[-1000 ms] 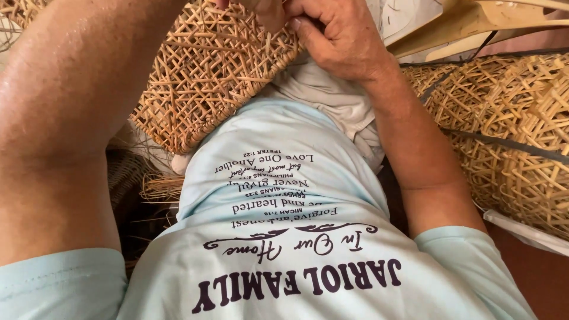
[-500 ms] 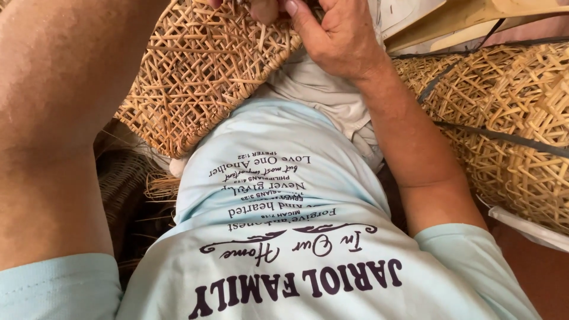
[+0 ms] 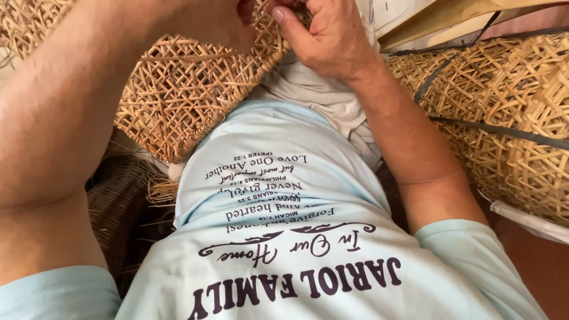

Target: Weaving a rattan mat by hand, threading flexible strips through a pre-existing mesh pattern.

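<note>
On lap: hands [image 3: 329, 38] pinch open-weave rattan basket [image 3: 189, 95].

Soft, warm daylight fills the view, bright and even, with no harsh glare. The deepest shadow sits at 8 o'clock, below the left forearm [image 3: 53, 148], which is close to the lens and blurred. The pale shirt [image 3: 284, 237] and woven cane [image 3: 178, 101] show sharp. Edges bend slightly.

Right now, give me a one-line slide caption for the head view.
Both hands, left hand and right hand, work the open-weave rattan panel on the lap.
</note>
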